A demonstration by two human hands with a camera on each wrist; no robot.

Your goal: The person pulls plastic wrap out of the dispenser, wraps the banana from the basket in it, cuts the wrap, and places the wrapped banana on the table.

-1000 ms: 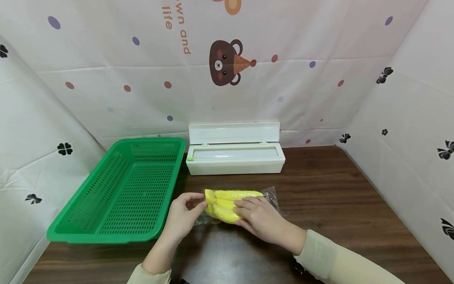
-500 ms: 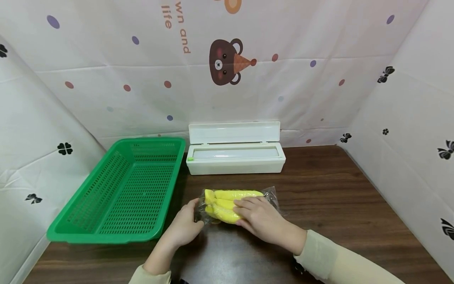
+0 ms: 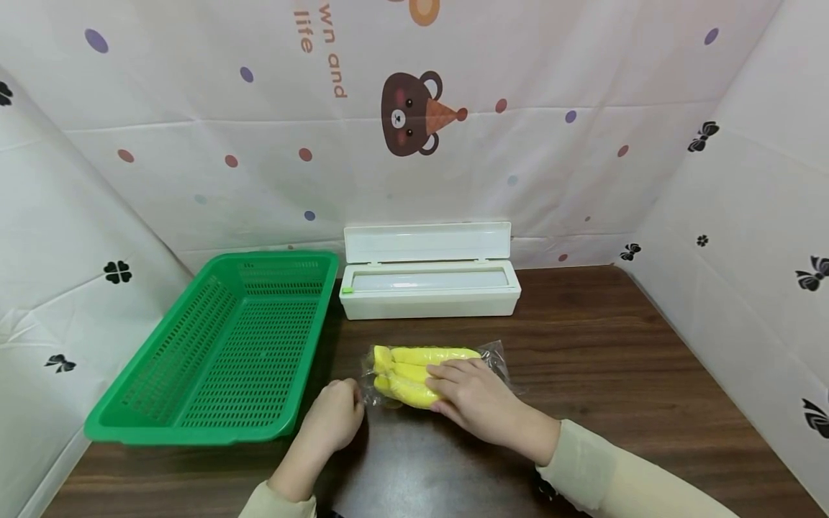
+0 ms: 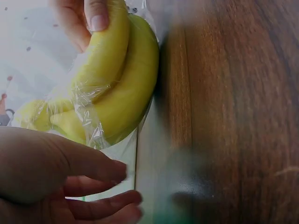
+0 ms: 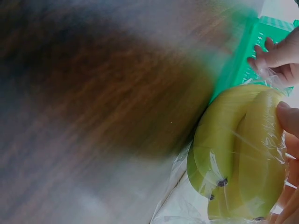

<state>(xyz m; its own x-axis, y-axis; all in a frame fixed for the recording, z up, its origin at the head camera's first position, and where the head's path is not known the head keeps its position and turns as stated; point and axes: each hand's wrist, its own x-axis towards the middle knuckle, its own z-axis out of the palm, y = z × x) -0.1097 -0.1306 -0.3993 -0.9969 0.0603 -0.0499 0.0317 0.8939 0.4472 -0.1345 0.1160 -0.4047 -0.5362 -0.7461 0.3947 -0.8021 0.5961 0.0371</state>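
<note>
A bunch of yellow bananas (image 3: 404, 373), lying on the brown table, is wrapped in clear plastic wrap (image 3: 496, 356) that sticks out past both ends. My right hand (image 3: 476, 399) rests across the right part of the bunch, fingers stretched over it and thumb on the near side. At the stem end, my left hand (image 3: 333, 417) has its fingers curled right at the wrap's left edge. In the right wrist view, clear wrap (image 5: 267, 76) runs up to the left hand (image 5: 280, 58), between its thumb and fingers. Crinkled folds cross the bananas (image 4: 126, 93) in the left wrist view.
A green plastic basket (image 3: 288, 421) stands on the left, close to my left hand. Behind the bananas is a white plastic wrap dispenser (image 3: 430, 305) with its lid raised. Patterned white sheets (image 3: 544, 180) enclose the back and sides of the table (image 3: 596, 352).
My left hand has moved from the banana stems a little left and nearer to me, and its fingers have curled in at the wrap's edge. The right hand stays in place.
</note>
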